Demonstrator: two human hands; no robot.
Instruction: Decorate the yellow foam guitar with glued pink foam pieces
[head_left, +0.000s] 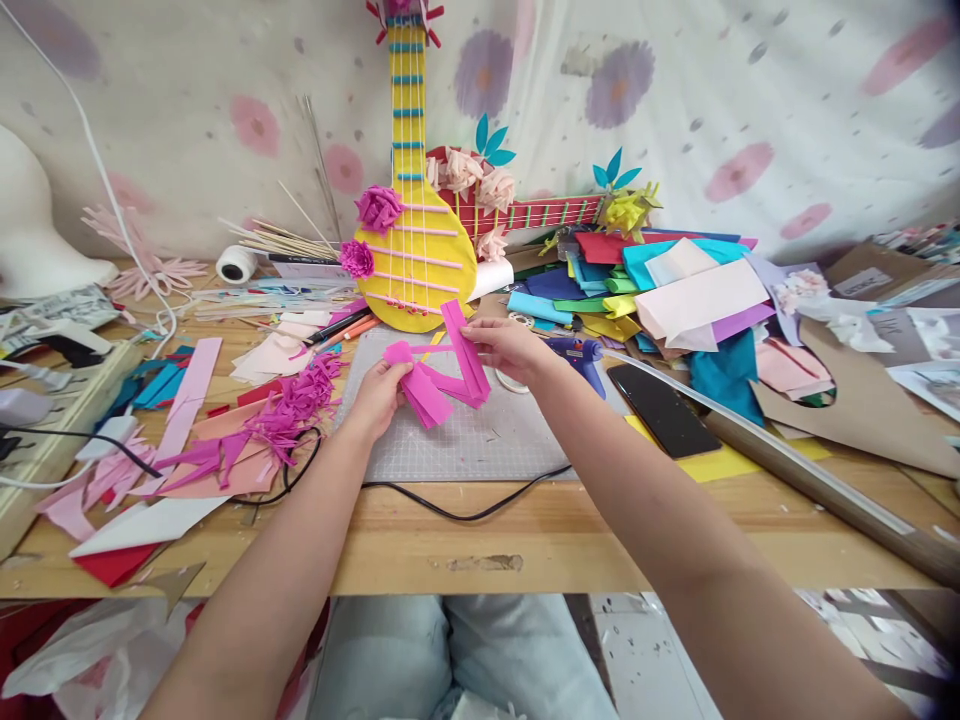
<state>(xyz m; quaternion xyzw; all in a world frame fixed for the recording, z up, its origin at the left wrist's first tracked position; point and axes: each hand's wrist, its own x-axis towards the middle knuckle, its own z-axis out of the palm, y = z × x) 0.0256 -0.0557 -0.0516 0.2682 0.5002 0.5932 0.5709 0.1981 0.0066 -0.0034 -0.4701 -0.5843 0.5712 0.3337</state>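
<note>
Two hands — left hand (381,392), right hand (504,345) — fold magenta paper strip (442,378) over cluttered wooden table (540,540).

Both bare forearms reach forward from the lower corners and converge toward the middle. The left hand (381,395) is raised with its wrist bent slightly inward, fingers (394,372) curled closed in a pinch, thumb on top. The right hand (504,345) sits a little higher and farther forward, palm turned down, its fingers closed in a pinch too. The hands are near each other, not touching.
</note>
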